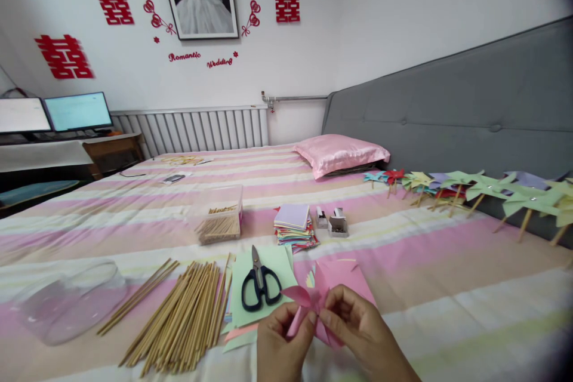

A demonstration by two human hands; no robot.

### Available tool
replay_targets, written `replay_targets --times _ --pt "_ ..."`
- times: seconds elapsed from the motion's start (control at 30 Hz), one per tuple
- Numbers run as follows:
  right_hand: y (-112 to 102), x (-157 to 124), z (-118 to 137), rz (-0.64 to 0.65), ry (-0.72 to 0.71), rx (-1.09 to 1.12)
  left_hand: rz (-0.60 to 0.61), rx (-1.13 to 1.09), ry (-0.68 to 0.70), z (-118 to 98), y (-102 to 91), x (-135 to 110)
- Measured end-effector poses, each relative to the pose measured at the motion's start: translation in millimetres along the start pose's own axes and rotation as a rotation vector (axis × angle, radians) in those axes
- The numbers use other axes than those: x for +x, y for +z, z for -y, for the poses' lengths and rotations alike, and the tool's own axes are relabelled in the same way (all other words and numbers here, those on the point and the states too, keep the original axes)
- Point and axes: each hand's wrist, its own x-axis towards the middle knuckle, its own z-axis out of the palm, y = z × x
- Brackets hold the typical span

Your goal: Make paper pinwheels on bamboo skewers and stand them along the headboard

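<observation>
Low in the view, my left hand (284, 343) pinches a pink paper pinwheel (308, 299) between thumb and fingers. On its other side my right hand (358, 322) is closed on the same paper, thumb and fingertips meeting near its middle. Some of the pinwheel's points curl inward, and the fingers hide part of it. Just behind lies a sheet of pink paper (344, 274). To the left, dark-handled scissors (256, 286) rest on light green paper sheets (239, 262).
Left of the scissors lie many wooden sticks (183, 316) and a clear plastic container (71, 304). Farther back stand a clear box (219, 227) of thin sticks, a stack of coloured paper squares (293, 224) and small boxes (338, 224). Several finished pinwheels (487, 188) line the headboard.
</observation>
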Motion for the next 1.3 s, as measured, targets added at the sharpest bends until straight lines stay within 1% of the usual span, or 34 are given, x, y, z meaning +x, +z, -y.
replay_targets --times 0.1,0.2,0.27,0.37,0.43,0.57,0.73,0.87,1.1,1.2,1.3 --pt "2 0 -5 -0.024 -0.025 0.020 -0.006 -0.005 -0.010 -3 1.3 -1" --pt "6 -1 -11 -0.066 -0.054 0.105 -0.041 -0.010 -0.007 -5 4.4 -2" --pt "9 -1 -14 -0.084 -0.051 0.179 -0.066 -0.015 0.015 -4 5.4 -3" --pt "11 -2 -11 -0.079 -0.026 0.223 -0.052 -0.004 0.032 1 4.5 -2" --pt "11 -3 -6 -0.058 -0.008 0.214 -0.034 0.006 0.035 4 3.3 0" --pt "11 -4 2 -0.020 0.016 0.176 -0.056 -0.012 0.036 8 2.4 1" --pt "8 -4 -3 -0.065 0.059 0.106 -0.004 -0.002 -0.005 4 1.4 0" --pt "7 -4 -6 -0.091 0.032 0.075 -0.003 0.014 -0.008 0 2.2 -1" --pt "11 -4 2 -0.095 -0.006 0.083 -0.059 0.021 -0.032 -7 7.2 -3" --pt "12 -4 3 -0.076 -0.004 0.091 -0.052 0.020 -0.015 -5 6.6 -3" --pt "12 -4 1 -0.101 -0.006 0.116 -0.052 0.011 -0.008 -1 6.3 -3"
